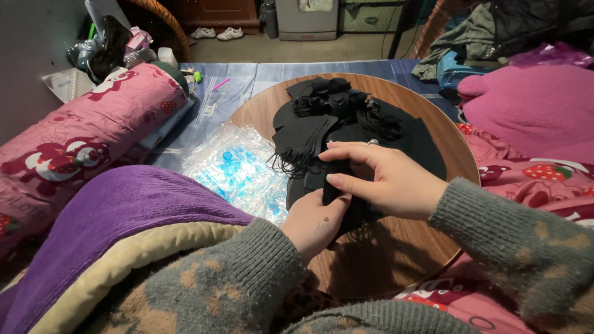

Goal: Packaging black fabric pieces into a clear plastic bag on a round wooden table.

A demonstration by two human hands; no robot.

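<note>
A black face mask (334, 176) is pinched between the fingers of the left hand (315, 222) and the right hand (383, 179), above the round wooden worktop (383, 260). Its ear loops could be snagged in the nearby mask pile (346, 117), dragging others along.

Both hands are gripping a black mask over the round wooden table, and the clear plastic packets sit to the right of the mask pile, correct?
Not quite: in the head view the clear plastic packets lie left of the mask pile, not right. Both hands, left hand and right hand, do grip a black mask over the round wooden table.
</note>
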